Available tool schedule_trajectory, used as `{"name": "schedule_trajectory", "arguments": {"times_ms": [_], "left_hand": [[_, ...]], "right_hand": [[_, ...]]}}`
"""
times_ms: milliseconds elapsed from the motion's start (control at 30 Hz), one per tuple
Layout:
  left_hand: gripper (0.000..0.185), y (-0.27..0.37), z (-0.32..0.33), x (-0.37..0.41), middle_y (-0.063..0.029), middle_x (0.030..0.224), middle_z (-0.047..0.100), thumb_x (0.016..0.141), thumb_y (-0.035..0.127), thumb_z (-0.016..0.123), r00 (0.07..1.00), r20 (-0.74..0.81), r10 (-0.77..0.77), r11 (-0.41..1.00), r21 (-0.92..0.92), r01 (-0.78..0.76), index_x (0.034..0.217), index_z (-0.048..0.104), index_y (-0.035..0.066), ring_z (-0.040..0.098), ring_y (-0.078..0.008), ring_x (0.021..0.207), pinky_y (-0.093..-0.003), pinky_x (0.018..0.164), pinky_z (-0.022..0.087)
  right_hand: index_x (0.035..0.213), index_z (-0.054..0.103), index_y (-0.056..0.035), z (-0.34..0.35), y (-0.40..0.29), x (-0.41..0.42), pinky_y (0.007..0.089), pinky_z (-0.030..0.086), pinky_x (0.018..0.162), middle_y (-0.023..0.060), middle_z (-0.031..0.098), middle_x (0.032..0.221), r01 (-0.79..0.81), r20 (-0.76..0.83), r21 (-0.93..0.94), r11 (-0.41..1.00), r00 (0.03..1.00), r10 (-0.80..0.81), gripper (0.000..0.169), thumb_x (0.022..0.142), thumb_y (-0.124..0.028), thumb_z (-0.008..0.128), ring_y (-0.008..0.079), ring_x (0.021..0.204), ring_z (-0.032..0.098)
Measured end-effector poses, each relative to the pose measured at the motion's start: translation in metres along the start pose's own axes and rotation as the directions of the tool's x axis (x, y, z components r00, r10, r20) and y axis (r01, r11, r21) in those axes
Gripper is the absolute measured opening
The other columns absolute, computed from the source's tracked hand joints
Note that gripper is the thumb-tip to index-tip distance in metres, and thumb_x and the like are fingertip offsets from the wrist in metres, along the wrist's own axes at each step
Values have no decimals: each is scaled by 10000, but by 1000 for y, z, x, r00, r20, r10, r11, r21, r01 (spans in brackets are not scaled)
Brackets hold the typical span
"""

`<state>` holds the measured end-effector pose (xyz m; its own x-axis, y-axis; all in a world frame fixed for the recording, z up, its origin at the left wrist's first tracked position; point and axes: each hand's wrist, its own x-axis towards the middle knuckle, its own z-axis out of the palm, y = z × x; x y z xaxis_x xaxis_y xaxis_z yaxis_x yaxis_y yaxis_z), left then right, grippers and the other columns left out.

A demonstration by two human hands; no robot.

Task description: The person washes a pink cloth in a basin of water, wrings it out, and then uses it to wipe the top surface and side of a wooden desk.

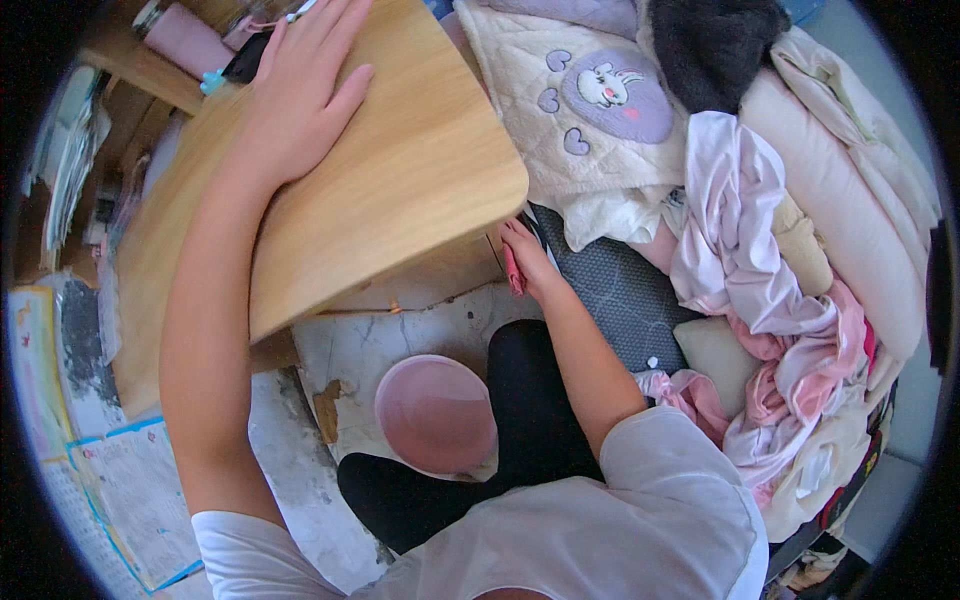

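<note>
My left hand (304, 105) lies flat on the light wooden tabletop (397, 172), thumb spread away from the fingers, holding nothing. Just beneath the table's rounded right corner, my right hand (531, 259) grips a folded pinkish-red cloth (514, 271). The tabletop hides part of its fingertips. Between my black-clad knees a round pink basin (435, 416) stands on the floor, seemingly with water in it.
Left of the table are shelves with papers (71, 172) and a pink tumbler (184, 41). On the right, a grey textured seat or mat (615, 292) adjoins a cream quilted blanket with a rabbit patch (517, 82), twisted satin bedding (731, 202) and a long pale pillow (840, 195).
</note>
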<state>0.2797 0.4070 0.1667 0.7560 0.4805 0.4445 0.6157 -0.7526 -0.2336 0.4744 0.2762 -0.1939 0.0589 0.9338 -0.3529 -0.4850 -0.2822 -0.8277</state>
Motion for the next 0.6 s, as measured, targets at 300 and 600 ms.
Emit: {"name": "schedule_trajectory", "arguments": {"times_ms": [300,600], "left_hand": [[335,-14,-55,-47,-144,1391,628,1036,228,570,994,36,-102,995,-10,102,1317,653,63,562,-366,1308,-444,1123,455],[334,-11,-105,-201,-155,1351,633,1032,219,582,909,-124,-397,915,16,402,1291,654,21,508,-387,1334,-471,1139,430]], "right_hand": [[1551,480,11,52,-105,-104,305,454,1068,73,635,1393,154,28,-66,986,988,-153,532,1077,-183,625,164,1239,586],[1543,497,6,52,-210,-165,341,515,1050,114,654,1409,393,53,107,913,915,-400,603,1015,-195,707,205,1215,658]]}}
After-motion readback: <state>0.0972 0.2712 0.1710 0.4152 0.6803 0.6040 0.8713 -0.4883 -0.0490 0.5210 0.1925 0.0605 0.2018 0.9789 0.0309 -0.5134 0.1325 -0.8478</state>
